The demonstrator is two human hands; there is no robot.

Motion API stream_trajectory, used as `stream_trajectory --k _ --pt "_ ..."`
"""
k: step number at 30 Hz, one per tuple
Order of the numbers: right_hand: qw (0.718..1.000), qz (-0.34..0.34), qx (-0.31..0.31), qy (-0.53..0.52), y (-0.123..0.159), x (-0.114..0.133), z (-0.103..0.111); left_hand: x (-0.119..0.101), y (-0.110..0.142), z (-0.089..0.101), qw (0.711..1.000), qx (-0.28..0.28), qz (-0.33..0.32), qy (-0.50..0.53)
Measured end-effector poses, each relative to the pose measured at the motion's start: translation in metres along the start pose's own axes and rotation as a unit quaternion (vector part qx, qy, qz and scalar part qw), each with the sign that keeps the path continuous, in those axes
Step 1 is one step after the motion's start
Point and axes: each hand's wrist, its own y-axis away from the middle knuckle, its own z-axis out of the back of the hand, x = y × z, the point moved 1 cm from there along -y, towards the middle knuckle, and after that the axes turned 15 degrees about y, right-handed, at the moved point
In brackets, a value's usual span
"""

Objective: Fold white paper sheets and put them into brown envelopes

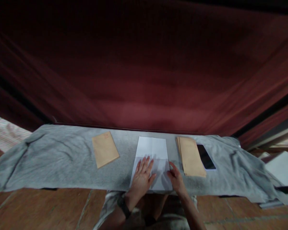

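Observation:
A white sheet of paper (156,147) with fold creases lies flat on the grey cloth, straight in front of me. My left hand (142,174) rests on its lower left half, palm down with the fingers stretched out. At the right edge of the sheet is my right hand (175,177), its thumb and fingers curled close by the paper's side. Whether it pinches that edge is hard to see. A stack of brown envelopes (190,156) lies just right of my right hand. A single brown envelope (105,149) is off to the left, turned at a slant.
Beside the envelope stack lies a dark phone (206,156). The grey cloth (62,156) covers a long narrow surface, with a dark red panel (144,95) rising behind it. White sheets (283,169) are at the far right. Tiled floor (50,207) shows below.

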Motion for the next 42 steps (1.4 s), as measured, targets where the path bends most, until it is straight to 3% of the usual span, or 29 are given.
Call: stream_trajectory --k 4,9,14,20,25,30,35,42 --pt "0.998 0.024 -0.006 0.058 0.005 0.001 -0.005 0.029 -0.018 -0.005 0.999 0.025 0.007 -0.044" --pt "0.993 0.037 -0.006 0.110 0.005 0.000 -0.012 0.024 -0.053 -0.033 0.995 0.089 -0.031 -0.014" --pt "0.993 0.024 -0.002 0.113 0.004 -0.003 -0.010 0.033 -0.093 -0.055 0.996 0.090 -0.025 -0.008" --pt "0.996 -0.037 0.030 0.077 0.000 0.001 -0.005 0.070 -0.134 -0.048 0.998 0.054 0.003 -0.010" --pt "0.997 -0.050 0.034 0.054 0.002 0.005 -0.001 0.091 -0.149 -0.039 0.999 0.046 0.013 -0.006" --pt "0.997 -0.058 0.040 0.044 0.006 0.006 0.000 0.084 -0.124 -0.035 0.997 0.068 -0.010 -0.019" --pt "0.996 -0.052 0.037 0.055 0.004 0.010 0.001 0.061 -0.067 -0.022 0.989 0.124 -0.074 -0.010" --pt "0.998 -0.042 0.023 0.049 0.003 0.009 0.001 0.026 0.005 0.014 0.977 0.177 -0.112 0.033"
